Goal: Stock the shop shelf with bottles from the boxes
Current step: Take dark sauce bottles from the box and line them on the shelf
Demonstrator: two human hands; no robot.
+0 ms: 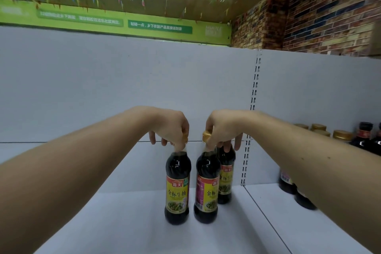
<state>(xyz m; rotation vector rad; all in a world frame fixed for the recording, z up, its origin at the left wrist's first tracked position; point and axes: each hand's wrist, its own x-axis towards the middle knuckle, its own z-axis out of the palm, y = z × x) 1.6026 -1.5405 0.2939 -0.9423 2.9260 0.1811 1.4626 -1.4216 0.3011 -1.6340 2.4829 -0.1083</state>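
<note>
While both forearms stretch in over the white shelf, three dark soy-sauce bottles stand upright, close together near its middle. On the near side, the left hand pinches the left bottle by its cap from above. Now the right hand: curled over two tops at once, the middle bottle with its gold cap peeking out, and the rear bottle just behind. Off right, more dark bottles fill the next bay. Beyond, the grey back panel, then a green banner and a brick wall.
</note>
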